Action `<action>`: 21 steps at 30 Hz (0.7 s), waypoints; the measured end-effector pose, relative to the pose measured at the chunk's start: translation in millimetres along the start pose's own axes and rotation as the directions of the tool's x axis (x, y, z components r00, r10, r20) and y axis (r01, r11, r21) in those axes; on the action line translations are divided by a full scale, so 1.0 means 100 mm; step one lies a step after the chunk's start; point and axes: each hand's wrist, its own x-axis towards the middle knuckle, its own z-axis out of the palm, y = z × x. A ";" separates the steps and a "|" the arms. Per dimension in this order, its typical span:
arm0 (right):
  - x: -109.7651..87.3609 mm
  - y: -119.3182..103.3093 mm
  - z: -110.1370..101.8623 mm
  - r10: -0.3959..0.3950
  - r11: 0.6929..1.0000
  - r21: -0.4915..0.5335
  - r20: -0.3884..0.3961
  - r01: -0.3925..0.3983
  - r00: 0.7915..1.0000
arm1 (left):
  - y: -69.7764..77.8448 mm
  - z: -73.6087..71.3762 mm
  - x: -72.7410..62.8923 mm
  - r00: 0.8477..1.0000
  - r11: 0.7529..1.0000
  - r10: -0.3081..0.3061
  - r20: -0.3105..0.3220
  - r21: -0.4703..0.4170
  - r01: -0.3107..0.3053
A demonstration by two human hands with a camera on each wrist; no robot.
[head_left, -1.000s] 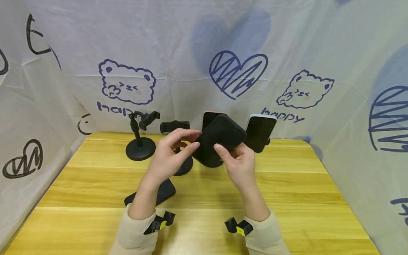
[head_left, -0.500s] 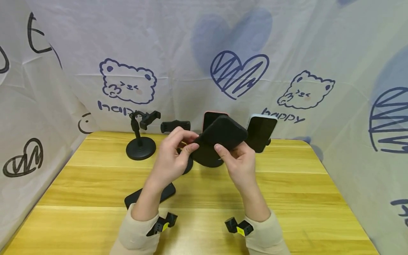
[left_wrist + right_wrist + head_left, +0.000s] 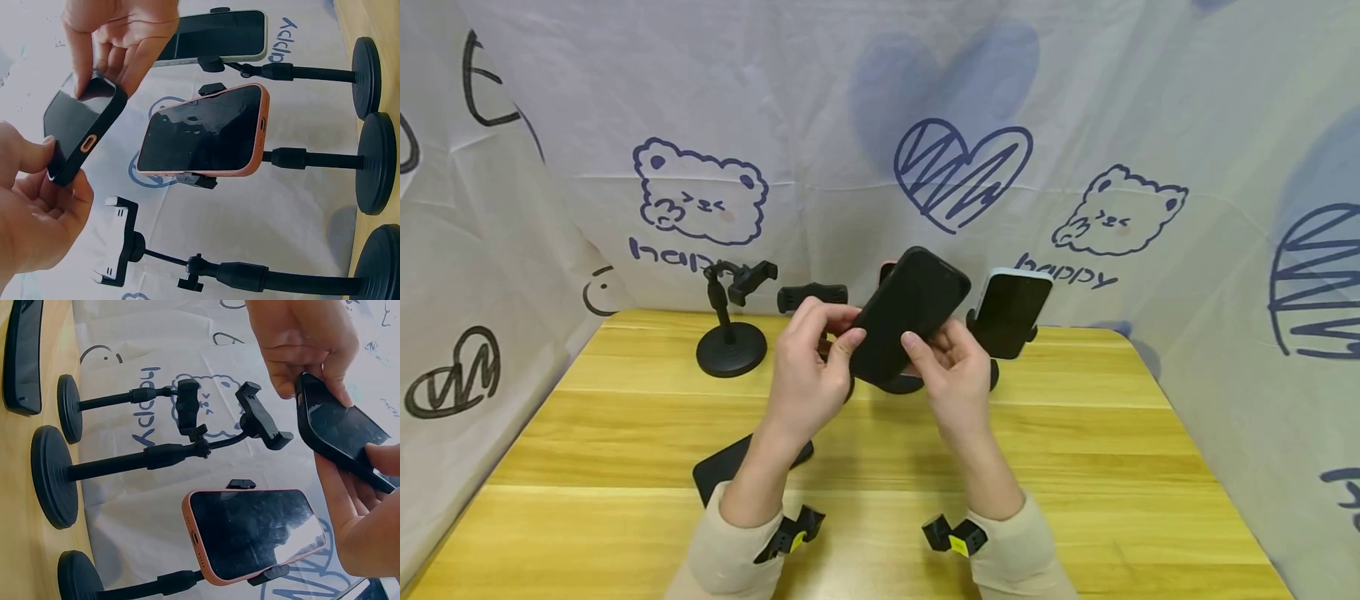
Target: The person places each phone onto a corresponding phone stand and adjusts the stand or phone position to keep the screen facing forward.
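Both hands hold a black phone (image 3: pixel 910 317) up over the table, tilted, its dark glossy face toward me. My left hand (image 3: pixel 811 375) pinches its lower left edge between thumb and fingers. My right hand (image 3: pixel 953 383) grips the right edge, thumb on the front and fingers behind. In the left wrist view the phone's dark rim (image 3: pixel 94 140) shows an orange-ringed slot. Behind it, a pink-edged phone (image 3: pixel 206 131) sits clamped in a stand, mostly hidden in the head view. To its right a white-edged phone (image 3: pixel 1015 312) is held in another stand.
Two black phone stands with bare clamps stand at the back left: one with its round base (image 3: pixel 732 350) in full view, the other's clamp (image 3: pixel 812 297) beside my left hand. Another black phone (image 3: pixel 722 471) lies on the wooden table (image 3: pixel 1112 483), partly behind my left forearm. A printed cloth (image 3: pixel 827 100) hangs behind.
The held phone has been tipped more upright, its upper end higher and its face turned more toward me. Both hands have shifted slightly closer together.
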 end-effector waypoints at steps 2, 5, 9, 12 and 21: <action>0.01 0.01 0.01 0.005 1.000 0.003 -0.002 -0.005 1.000 | 0.00 -0.01 0.01 1.000 0.999 -0.026 0.014 -0.019 0.026; 0.02 0.01 0.01 0.006 1.000 0.015 -0.002 -0.006 1.000 | -0.01 -0.03 0.03 0.998 0.997 -0.053 0.032 -0.052 0.054; 0.05 0.01 0.02 -0.014 1.000 0.010 -0.007 0.014 1.000 | -0.02 -0.05 0.05 0.997 0.995 -0.063 0.044 -0.077 0.067; 0.07 0.01 0.03 -0.027 1.000 0.000 -0.008 0.027 1.000 | -0.03 -0.08 0.06 0.996 0.993 -0.072 0.047 -0.090 0.076; 0.24 -0.01 0.10 -0.056 0.998 -0.041 -0.039 0.054 0.998 | -0.16 -0.24 0.09 0.988 0.996 -0.060 -0.143 -0.073 0.050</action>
